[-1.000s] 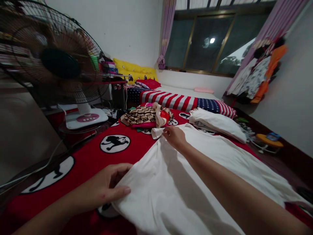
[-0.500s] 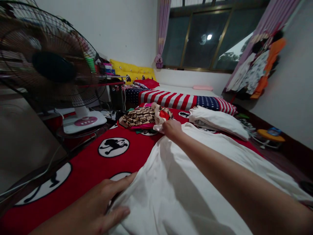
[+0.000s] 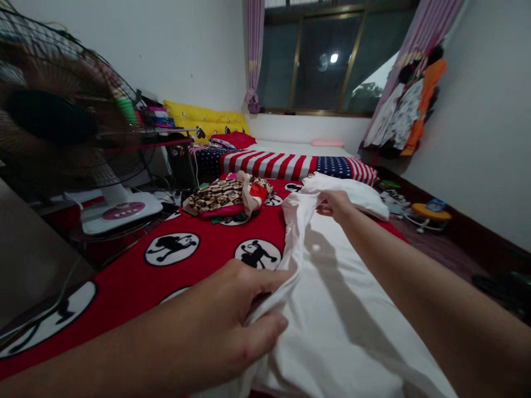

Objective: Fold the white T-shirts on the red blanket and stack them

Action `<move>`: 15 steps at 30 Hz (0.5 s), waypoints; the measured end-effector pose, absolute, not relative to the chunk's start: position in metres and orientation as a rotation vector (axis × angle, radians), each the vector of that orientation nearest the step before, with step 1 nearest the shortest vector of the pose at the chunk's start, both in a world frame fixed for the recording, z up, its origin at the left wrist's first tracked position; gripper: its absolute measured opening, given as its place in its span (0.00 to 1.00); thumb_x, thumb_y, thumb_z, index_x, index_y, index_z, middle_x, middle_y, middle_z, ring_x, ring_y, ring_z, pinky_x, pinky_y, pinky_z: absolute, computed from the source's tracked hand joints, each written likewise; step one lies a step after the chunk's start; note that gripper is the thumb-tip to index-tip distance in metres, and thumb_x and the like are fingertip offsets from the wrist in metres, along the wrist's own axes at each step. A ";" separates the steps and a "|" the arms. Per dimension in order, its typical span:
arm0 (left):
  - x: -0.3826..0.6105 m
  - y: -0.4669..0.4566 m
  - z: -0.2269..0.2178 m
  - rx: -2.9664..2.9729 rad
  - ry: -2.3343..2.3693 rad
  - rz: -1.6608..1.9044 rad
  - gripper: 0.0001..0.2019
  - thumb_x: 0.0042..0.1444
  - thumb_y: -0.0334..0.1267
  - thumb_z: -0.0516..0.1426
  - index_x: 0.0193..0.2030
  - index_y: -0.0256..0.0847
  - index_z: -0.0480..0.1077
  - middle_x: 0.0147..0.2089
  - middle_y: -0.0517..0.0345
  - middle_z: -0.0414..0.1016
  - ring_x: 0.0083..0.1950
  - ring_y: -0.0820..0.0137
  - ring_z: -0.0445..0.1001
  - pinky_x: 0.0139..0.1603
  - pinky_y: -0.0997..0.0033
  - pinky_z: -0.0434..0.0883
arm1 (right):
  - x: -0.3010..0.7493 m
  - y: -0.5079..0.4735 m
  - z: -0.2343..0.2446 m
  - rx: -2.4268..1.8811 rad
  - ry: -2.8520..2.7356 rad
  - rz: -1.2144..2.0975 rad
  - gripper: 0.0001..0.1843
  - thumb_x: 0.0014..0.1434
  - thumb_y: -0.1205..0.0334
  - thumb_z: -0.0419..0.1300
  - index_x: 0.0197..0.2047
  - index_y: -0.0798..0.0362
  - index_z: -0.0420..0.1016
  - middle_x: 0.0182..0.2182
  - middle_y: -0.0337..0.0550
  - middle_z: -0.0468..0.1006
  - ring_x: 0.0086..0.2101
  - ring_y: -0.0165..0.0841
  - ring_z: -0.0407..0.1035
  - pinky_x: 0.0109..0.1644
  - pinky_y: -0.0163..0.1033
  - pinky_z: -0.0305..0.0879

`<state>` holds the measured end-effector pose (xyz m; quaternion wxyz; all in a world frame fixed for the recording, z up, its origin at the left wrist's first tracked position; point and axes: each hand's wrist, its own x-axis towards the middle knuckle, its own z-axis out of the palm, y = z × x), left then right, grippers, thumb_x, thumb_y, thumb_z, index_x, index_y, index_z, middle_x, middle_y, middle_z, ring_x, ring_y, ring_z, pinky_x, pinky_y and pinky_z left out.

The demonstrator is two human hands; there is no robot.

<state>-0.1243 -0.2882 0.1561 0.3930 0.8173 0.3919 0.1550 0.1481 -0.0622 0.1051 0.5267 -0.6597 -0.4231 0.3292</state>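
Observation:
A white shirt (image 3: pixel 348 298) lies spread over a red bedcover (image 3: pixel 215 243) with black figures in white circles. Its left side is turned inward in a loose fold. My left hand (image 3: pixel 244 315) is closed on that folded edge near me, thumb on top and the other fingers partly hidden under the cloth. Farther up, my right hand (image 3: pixel 337 205) pinches the same shirt close to its far end. Just beyond the right hand rests a folded white garment (image 3: pixel 352 193). A heap of patterned brown and beige clothes (image 3: pixel 219 199) sits to the left of both.
An electric fan (image 3: pixel 53 116) stands at the left on a stool. Behind lies another bed with a striped, starred cover (image 3: pixel 269 164). Clothes (image 3: pixel 409 113) hang on the right, above a small orange-topped stool (image 3: pixel 429 211).
Both hands have moved right, drawing the shirt's left edge inward over itself. More of the red bedcover shows. The left hand has closed on the cloth, and the view has shifted slightly right.

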 end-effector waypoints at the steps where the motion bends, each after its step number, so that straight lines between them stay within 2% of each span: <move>1: -0.117 -0.291 0.158 2.061 0.976 0.370 0.18 0.57 0.40 0.54 0.53 0.42 0.73 0.33 0.65 0.77 0.40 0.69 0.72 0.42 0.79 0.67 | 0.154 -0.068 0.100 -1.558 -0.953 0.827 0.06 0.46 0.75 0.55 0.27 0.56 0.64 0.19 0.38 0.69 0.22 0.30 0.70 0.29 0.36 0.71; 6: -0.086 -0.291 0.146 1.986 0.774 0.215 0.17 0.58 0.42 0.55 0.52 0.40 0.73 0.36 0.62 0.77 0.36 0.72 0.72 0.36 0.81 0.67 | 0.182 -0.099 0.063 -1.538 -0.779 0.890 0.13 0.44 0.78 0.55 0.33 0.54 0.64 0.19 0.34 0.67 0.20 0.26 0.67 0.28 0.33 0.72; 8: -0.072 -0.285 0.132 1.957 0.641 0.099 0.23 0.55 0.45 0.59 0.57 0.40 0.70 0.39 0.59 0.77 0.36 0.71 0.74 0.34 0.80 0.67 | 0.191 -0.110 0.049 -1.574 -0.772 0.895 0.20 0.43 0.80 0.56 0.40 0.54 0.65 0.19 0.33 0.67 0.19 0.27 0.67 0.25 0.33 0.71; 11: -0.050 -0.267 0.110 1.900 0.484 -0.067 0.34 0.50 0.49 0.63 0.63 0.40 0.65 0.41 0.55 0.79 0.36 0.69 0.76 0.33 0.77 0.69 | 0.199 -0.120 0.036 -1.631 -0.807 0.915 0.29 0.46 0.77 0.60 0.52 0.55 0.61 0.20 0.35 0.69 0.19 0.32 0.70 0.20 0.34 0.68; 13: -0.034 -0.249 0.100 1.920 0.453 -0.048 0.30 0.54 0.50 0.60 0.62 0.38 0.67 0.40 0.53 0.79 0.35 0.69 0.77 0.35 0.74 0.71 | 0.201 -0.121 0.033 -1.651 -0.836 0.917 0.28 0.49 0.72 0.62 0.54 0.56 0.61 0.21 0.37 0.71 0.19 0.32 0.70 0.19 0.33 0.66; 15: -0.018 -0.226 0.091 2.073 0.523 0.163 0.21 0.60 0.44 0.55 0.56 0.36 0.72 0.40 0.51 0.80 0.37 0.68 0.78 0.41 0.72 0.72 | 0.202 -0.118 0.031 -1.653 -0.855 0.896 0.24 0.52 0.68 0.63 0.52 0.56 0.63 0.21 0.37 0.71 0.19 0.31 0.69 0.20 0.32 0.66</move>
